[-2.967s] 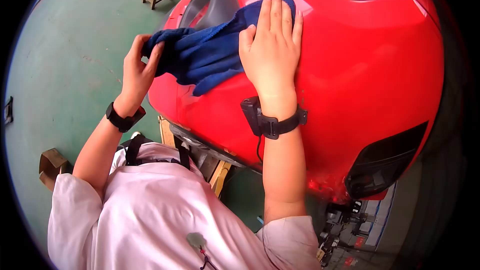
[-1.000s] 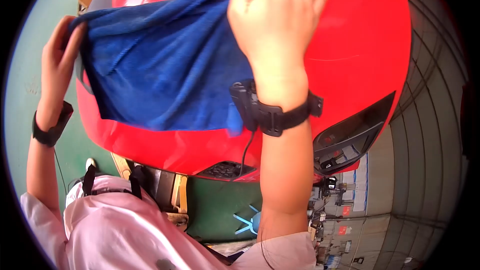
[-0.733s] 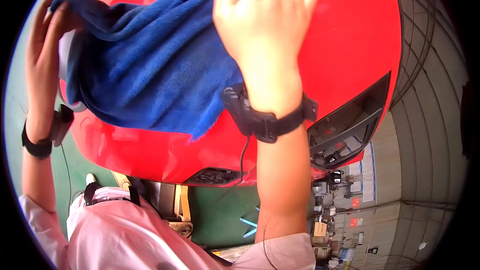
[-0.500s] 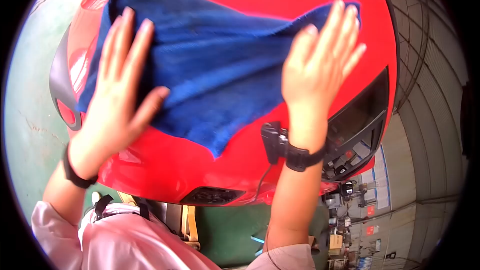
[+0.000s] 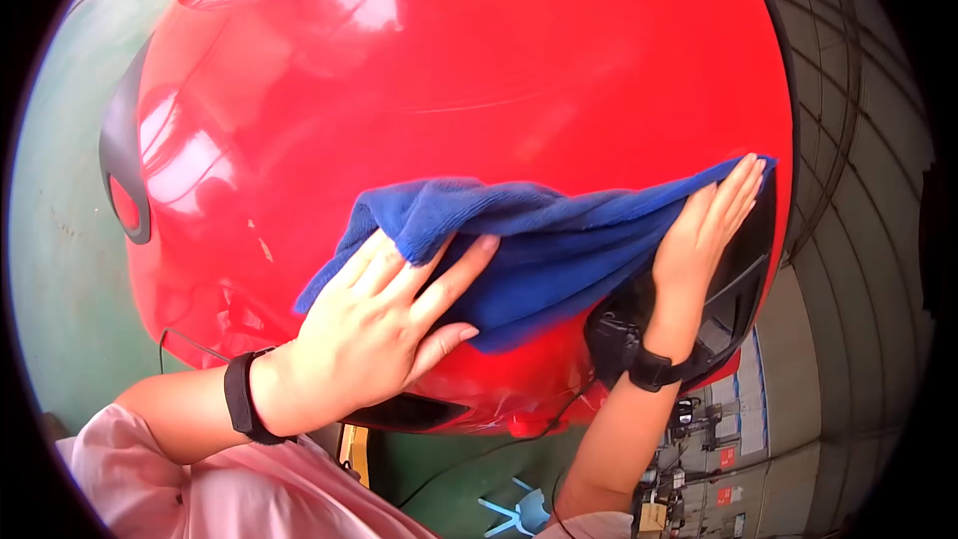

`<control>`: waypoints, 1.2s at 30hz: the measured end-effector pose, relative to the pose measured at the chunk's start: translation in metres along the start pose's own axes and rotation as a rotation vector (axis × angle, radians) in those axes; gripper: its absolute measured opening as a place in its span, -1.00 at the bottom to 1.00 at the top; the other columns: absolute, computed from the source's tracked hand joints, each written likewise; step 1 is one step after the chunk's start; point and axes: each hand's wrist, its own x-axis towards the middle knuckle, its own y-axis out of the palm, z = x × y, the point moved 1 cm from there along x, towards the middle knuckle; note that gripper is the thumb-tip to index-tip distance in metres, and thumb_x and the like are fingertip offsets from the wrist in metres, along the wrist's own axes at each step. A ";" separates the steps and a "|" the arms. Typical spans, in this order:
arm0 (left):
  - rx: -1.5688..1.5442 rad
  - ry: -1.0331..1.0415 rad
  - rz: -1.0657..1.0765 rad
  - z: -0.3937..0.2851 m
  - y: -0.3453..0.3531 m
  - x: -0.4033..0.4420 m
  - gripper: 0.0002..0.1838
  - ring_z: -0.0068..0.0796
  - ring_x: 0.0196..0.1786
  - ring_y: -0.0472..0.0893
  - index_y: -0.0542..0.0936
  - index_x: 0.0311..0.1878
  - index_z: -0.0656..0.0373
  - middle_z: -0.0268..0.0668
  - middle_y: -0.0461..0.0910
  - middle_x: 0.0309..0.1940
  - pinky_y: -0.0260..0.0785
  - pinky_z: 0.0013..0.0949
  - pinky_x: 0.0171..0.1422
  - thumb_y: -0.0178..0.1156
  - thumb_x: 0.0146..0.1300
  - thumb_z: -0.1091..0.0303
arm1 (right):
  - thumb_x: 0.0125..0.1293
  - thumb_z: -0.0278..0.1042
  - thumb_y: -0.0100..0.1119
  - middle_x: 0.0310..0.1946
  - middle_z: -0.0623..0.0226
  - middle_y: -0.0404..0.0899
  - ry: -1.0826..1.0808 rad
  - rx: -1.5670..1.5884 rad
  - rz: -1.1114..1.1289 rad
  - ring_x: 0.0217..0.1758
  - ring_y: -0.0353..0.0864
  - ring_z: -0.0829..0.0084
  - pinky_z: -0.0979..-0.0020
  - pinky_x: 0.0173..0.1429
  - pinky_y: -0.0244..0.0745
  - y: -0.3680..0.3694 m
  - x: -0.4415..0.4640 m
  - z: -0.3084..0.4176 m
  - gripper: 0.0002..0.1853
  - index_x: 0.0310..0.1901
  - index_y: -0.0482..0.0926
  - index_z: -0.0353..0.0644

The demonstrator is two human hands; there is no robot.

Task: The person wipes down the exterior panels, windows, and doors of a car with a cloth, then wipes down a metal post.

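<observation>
A blue cloth (image 5: 559, 260) lies bunched across the glossy red car body panel (image 5: 479, 70), its top edge folded and wrinkled. My left hand (image 5: 364, 339) rests on the cloth's left part with fingers spread, and a fold covers some fingertips. At the cloth's far right corner, my right hand (image 5: 704, 230) lies flat with fingers stretched out, beside the dark lamp or window section (image 5: 738, 279). Each wrist wears a black band; a small black device hangs by the right one.
A pale blue stool (image 5: 524, 514) stands on the green floor below the car. Shelves with assorted items (image 5: 689, 469) line the lower right. A thin black cable (image 5: 479, 454) runs below the panel. Black trim (image 5: 125, 160) borders the left side.
Both hands have moved down toward me, the left also rightward and the right slightly rightward. The cloth has come along and bunched up, uncovering the upper red panel.
</observation>
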 end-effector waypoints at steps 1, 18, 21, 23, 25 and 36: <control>0.019 -0.024 -0.028 0.005 -0.006 0.003 -0.27 0.10 0.26 0.41 0.27 0.49 0.15 0.17 0.37 0.26 0.22 -0.05 0.41 0.19 0.35 0.02 | 0.55 -0.19 -0.28 0.58 -0.16 -0.17 -0.020 0.047 0.000 0.67 -0.27 -0.01 0.08 0.66 -0.36 0.001 0.012 0.007 -0.35 0.53 -0.05 -0.40; 0.291 -0.069 -0.222 0.101 -0.089 0.040 -0.23 0.25 0.54 0.07 0.17 0.47 0.42 0.27 0.08 0.48 -0.01 -0.03 0.59 0.23 0.30 0.25 | 0.46 -0.19 -0.16 0.46 -0.30 0.11 -0.438 0.136 -0.335 0.59 0.04 -0.04 0.16 0.65 -0.13 0.057 0.135 0.203 -0.33 0.40 0.14 -0.62; 0.356 -0.053 -0.132 0.106 -0.095 0.058 -0.25 0.32 0.55 -0.01 0.13 0.42 0.57 0.38 0.04 0.45 -0.07 -0.02 0.61 0.16 0.29 0.32 | 0.43 -0.16 -0.10 0.44 -0.20 0.21 -0.423 0.265 -0.374 0.58 0.09 0.05 0.20 0.66 -0.15 0.064 0.130 0.211 -0.34 0.37 0.23 -0.59; 0.310 -0.086 -0.062 0.096 -0.103 0.077 -0.26 0.35 0.55 -0.05 0.10 0.41 0.62 0.44 0.02 0.44 -0.10 -0.01 0.61 0.10 0.29 0.36 | 0.45 -0.16 -0.16 0.44 -0.15 0.24 -0.419 0.242 -0.358 0.57 0.15 0.15 0.20 0.65 -0.14 0.058 0.131 0.199 -0.37 0.36 0.27 -0.56; 0.296 -0.003 -0.060 0.095 -0.103 0.102 -0.30 0.41 0.55 -0.10 0.08 0.39 0.65 0.50 -0.04 0.44 -0.14 -0.01 0.62 0.02 0.30 0.36 | 0.46 -0.16 -0.21 0.41 -0.12 0.31 -0.330 0.166 -0.432 0.55 0.19 0.17 0.14 0.63 -0.12 0.054 0.141 0.178 -0.40 0.33 0.32 -0.52; 0.690 0.516 -0.153 0.070 -0.140 0.299 -0.70 0.48 0.48 0.03 0.54 0.00 0.36 0.42 -0.06 0.47 -0.13 0.13 0.58 0.02 0.31 0.37 | 0.43 -0.15 -0.15 0.05 0.05 0.60 0.046 0.013 -0.310 0.26 0.49 0.17 -0.31 0.53 -0.16 0.014 0.163 -0.027 -0.60 -0.07 0.63 -0.24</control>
